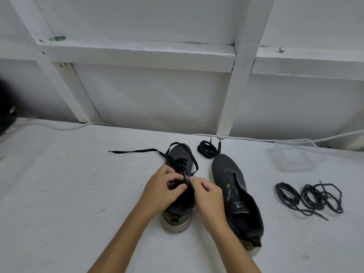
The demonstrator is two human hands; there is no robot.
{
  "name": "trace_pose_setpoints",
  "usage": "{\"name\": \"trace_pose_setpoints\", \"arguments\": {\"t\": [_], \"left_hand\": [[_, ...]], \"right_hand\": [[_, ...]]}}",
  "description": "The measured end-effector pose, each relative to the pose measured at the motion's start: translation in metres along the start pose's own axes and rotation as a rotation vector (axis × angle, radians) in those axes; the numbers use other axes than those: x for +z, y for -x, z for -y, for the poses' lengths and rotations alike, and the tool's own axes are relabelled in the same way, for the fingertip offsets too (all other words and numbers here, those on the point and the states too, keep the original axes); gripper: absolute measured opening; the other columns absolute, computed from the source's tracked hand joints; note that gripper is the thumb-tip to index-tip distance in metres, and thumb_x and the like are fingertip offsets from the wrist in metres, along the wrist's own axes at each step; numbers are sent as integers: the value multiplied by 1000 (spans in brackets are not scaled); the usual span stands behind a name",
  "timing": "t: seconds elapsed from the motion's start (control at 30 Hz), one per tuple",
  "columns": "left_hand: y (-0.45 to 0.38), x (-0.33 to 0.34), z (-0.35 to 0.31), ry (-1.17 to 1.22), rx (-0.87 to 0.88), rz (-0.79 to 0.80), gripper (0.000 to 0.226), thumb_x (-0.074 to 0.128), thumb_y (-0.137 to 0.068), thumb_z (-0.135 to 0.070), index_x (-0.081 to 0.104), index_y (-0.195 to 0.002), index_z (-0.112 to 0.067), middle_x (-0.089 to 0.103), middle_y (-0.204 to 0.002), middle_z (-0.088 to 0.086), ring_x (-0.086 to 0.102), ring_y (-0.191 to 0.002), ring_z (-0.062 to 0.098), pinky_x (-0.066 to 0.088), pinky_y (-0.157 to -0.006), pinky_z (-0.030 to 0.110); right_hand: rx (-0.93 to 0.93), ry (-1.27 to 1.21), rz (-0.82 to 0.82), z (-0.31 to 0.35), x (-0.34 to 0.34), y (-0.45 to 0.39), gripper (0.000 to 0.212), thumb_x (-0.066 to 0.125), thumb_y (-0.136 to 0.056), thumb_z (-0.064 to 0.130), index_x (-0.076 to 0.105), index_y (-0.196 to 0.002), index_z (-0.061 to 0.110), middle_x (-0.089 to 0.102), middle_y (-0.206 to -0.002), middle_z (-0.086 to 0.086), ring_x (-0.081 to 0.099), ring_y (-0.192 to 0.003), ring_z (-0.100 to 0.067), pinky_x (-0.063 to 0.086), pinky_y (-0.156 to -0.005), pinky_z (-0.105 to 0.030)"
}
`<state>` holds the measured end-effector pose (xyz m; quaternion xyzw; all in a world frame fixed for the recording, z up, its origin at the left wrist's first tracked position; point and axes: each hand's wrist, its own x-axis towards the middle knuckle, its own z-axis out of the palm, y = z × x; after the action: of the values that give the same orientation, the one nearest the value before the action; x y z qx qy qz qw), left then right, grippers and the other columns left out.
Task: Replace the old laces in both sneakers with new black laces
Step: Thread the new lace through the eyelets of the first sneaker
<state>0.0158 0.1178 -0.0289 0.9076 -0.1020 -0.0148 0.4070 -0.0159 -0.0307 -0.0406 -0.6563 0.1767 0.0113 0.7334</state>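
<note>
Two dark grey sneakers stand on a white surface, toes pointing away. The left sneaker [180, 154] has a flat black lace [137, 151] crossed through its lower eyelets, with one end trailing left and a loop round the toe. My left hand [165, 189] and my right hand [206, 193] meet over its upper eyelets, fingers curled and pinching the lace there. The right sneaker [236, 196] has no lace and its tongue lies open. A coiled flat black lace [206, 149] lies beyond its toe. Two bundles of thin, round black laces [309, 197] lie to the right.
A clear plastic container [295, 156] stands at the back right. A white cable [59, 127] runs along the foot of the white framed wall. A dark blurred object [6, 107] sits at the far left edge.
</note>
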Motion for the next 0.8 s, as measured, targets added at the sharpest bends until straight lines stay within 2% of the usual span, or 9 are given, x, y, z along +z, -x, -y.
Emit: {"name": "trace_pose_setpoints", "arguments": {"t": [0.17,0.3,0.43,0.53,0.6,0.67,0.73,0.77,0.8], "left_hand": [[-2,-1,-3,9,-17,-42,4,79,-83,-30,78,-86,-28,54,-91,-14,57,-83,5,40,-69,10],[-1,-3,-7,29,-29,-47,5,78,-83,-27,78,-79,-30,58,-92,-18,60,-86,2,42,-70,9],[2,-15,-11,185,-121,7,9,78,-84,-22,79,-78,-29,62,-96,-18,64,-88,-2,46,-74,9],[5,-33,-13,268,-140,34,11,77,-85,-22,76,-77,-30,63,-97,-19,65,-90,0,48,-80,15],[5,-47,-10,296,-140,-61,12,73,-88,-19,73,-80,-29,65,-97,-16,64,-91,3,49,-85,23],[4,-62,-7,572,-162,-234,14,62,-95,-15,66,-85,-23,69,-96,-12,65,-93,9,51,-86,33],[4,-79,-10,1178,-187,-370,22,47,-102,-17,58,-83,-19,70,-91,-3,69,-91,16,57,-84,39],[3,-85,-11,1392,-206,-406,29,42,-104,-18,56,-79,-19,67,-82,-1,69,-79,15,60,-77,36],[4,-88,-12,1460,-239,-418,35,39,-104,-18,55,-72,-19,60,-71,-1,62,-63,13,58,-66,29]], "right_hand": [[-65,43,40,-6,-1,2,32,65,-91,37,74,-88,7,62,-73,-11,53,-76,-11,46,-72,-34],[-166,61,78,-5,-2,12,21,61,-101,25,81,-92,24,76,-93,10,68,-96,-1,52,-81,-15],[-337,208,83,-15,2,16,23,58,-103,17,75,-114,27,73,-111,16,65,-112,-9,53,-90,-23],[-288,150,46,-19,5,16,26,54,-104,16,73,-119,27,72,-116,18,64,-116,-6,53,-95,-26],[-264,131,35,-19,6,17,26,55,-104,16,73,-120,26,72,-118,20,63,-117,-2,51,-97,-21],[-254,151,38,-20,5,17,26,54,-104,18,73,-120,26,71,-118,19,62,-117,-2,50,-96,-18],[-263,176,42,-19,5,17,24,52,-105,19,73,-117,25,71,-114,17,63,-113,-4,49,-91,-15],[-265,182,40,-19,5,17,23,52,-105,18,73,-112,25,71,-109,16,63,-108,-5,49,-87,-14],[-264,184,39,-20,5,17,22,52,-105,18,73,-107,24,71,-104,15,64,-102,-5,48,-84,-13]]}}
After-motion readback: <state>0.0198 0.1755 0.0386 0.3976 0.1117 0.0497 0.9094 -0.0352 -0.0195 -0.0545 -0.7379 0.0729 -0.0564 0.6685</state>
